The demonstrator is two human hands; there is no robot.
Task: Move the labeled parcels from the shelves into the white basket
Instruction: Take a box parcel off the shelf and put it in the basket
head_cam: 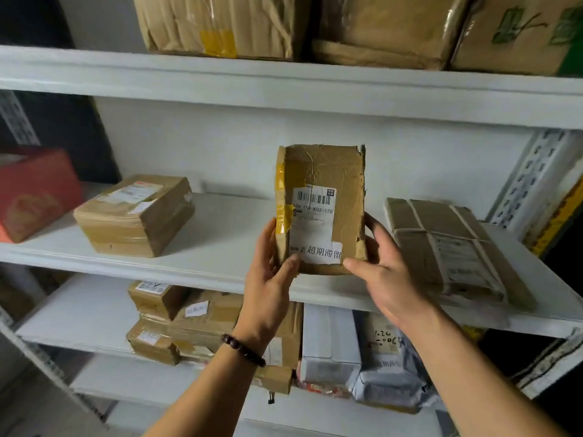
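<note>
Both hands are on one cardboard parcel [321, 209]. My left hand [271, 279] cups its lower left corner, thumb on the front and fingers behind. My right hand [381, 272] clasps the lower right corner the same way, fingers wrapped round the torn side edge. I hold it upright with its printed face toward me, so the barcode sticker [314, 200] and the white strip of characters [318, 252] below it can be read. That check tells me this one belongs in the basket.

The parcel hangs in front of the middle shelf [220, 247] and looks lifted off the board, between a taped brown box [135, 216] to the left and a flat strapped packet [448, 247] to the right. Gripping low on both sides keeps the labels uncovered and steadies the battered, creased cardboard.

More boxes are stacked on the lower shelf [79, 320], one with a similar white strip [197, 308]. I judge those come later. The white basket is out of view, so carrying this one means turning away from the rack.
</note>
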